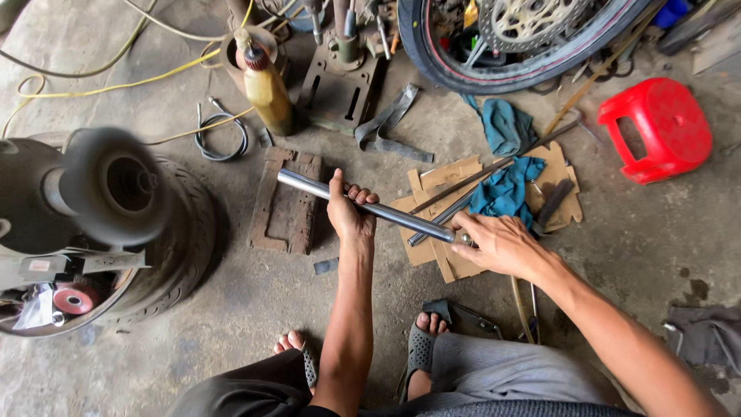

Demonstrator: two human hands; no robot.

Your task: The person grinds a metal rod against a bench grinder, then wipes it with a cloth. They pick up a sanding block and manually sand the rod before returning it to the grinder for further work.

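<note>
**Both hands on a steel tube above the workshop floor**

A shiny steel tube (pixel 370 207) runs slantwise across the middle of the view, held in the air over the concrete floor (pixel 231 324). The left hand (pixel 349 212) is closed around its middle, fingers curled over the top and thumb up. The right hand (pixel 498 245) closes on the tube's lower end, fingers wrapped about the tip, so that the end itself is hidden.

Below the tube lie torn pieces of cardboard (pixel 455 174), and on them a blue rag (pixel 505 189) and two thin metal rods (pixel 463 185). Under the tube's upper end sits a worn wooden block (pixel 289 205). Behind it stands a yellowish plastic bottle (pixel 266 85) beside a rusty metal stand (pixel 340 89). A motorcycle wheel (pixel 517 46) leans at the top, a red plastic stool (pixel 660 127) stands to the right, and a tyre (pixel 181 239) lies at the left. The person's sandalled feet (pixel 421 340) show near the bottom edge.
</note>
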